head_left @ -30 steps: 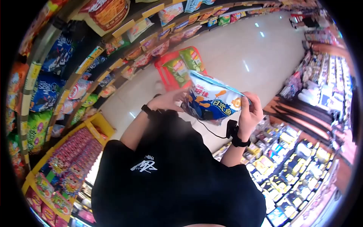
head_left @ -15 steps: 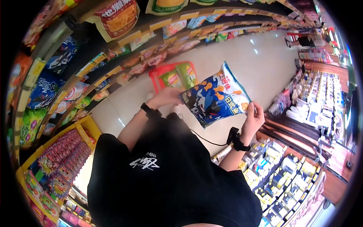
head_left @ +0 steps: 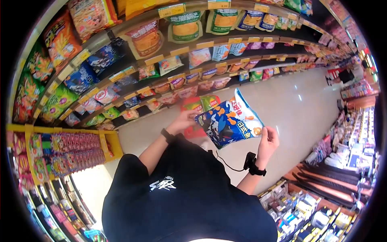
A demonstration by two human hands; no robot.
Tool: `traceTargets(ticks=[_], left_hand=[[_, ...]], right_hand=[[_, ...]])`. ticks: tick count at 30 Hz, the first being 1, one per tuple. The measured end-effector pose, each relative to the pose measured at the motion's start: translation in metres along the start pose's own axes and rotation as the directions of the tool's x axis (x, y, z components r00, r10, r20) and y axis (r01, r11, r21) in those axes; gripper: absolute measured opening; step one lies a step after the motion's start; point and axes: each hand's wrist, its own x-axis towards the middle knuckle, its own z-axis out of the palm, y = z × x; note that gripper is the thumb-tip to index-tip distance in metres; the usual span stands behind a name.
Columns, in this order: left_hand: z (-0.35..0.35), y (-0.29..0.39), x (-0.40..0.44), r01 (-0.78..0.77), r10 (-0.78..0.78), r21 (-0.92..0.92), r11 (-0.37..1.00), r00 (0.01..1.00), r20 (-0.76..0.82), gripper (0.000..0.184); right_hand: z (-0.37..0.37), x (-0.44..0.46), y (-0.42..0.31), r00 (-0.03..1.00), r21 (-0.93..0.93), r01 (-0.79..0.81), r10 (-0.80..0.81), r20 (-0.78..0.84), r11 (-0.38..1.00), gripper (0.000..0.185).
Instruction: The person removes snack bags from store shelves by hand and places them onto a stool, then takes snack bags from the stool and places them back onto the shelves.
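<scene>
A blue and white snack bag (head_left: 229,121) is held up in front of my chest, its printed face toward the camera and tilted. My left hand (head_left: 187,121) grips the bag's left edge, with part of the fingers hidden at the edge. At the bag's lower right corner my right hand (head_left: 267,141) pinches the edge between thumb and fingers. Behind the bag and my left hand, a red basket (head_left: 195,131) with green snack bags (head_left: 209,102) in it is low down near the shelves, partly covered.
Curved shelves of snack bags (head_left: 145,39) run across the top and left. A yellow display stand (head_left: 115,146) with small packets is at the left. Racks of boxed goods (head_left: 306,201) and belts (head_left: 322,177) stand at the lower right, beside the pale floor (head_left: 296,121).
The view has swung left, showing more shelf. The bag, earlier with its top folded toward me, now shows its face more fully. Both hands stay on it.
</scene>
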Motion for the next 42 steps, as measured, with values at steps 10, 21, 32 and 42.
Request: traceTargets(ticks=[10,21,32,42], left_hand=[[0.031,-0.002,-0.068,0.092,-0.089,0.016,0.996,0.985,-0.146,0.037],[0.005,-0.011,-0.095,0.133,-0.150,-0.079,0.988,0.953,-0.262,0.022],[-0.101,0.006,-0.130,0.034,-0.039,-0.032,0.999,0.983,-0.179,0.028],[-0.212,0.008,-0.186,-0.129,0.075,-0.130,0.983,0.931,-0.358,0.025]], right_hand=[[-0.010,-0.004,0.012,0.994,0.025,0.107,-0.108,0.017,0.994,0.005],[0.020,-0.056,-0.020,0.979,0.090,0.200,-0.202,0.011,0.976,0.004],[0.126,-0.105,-0.110,0.955,0.093,0.244,-0.256,0.151,0.965,0.005],[0.318,-0.125,-0.143,0.889,0.380,0.229,-0.351,0.293,0.896,0.025]])
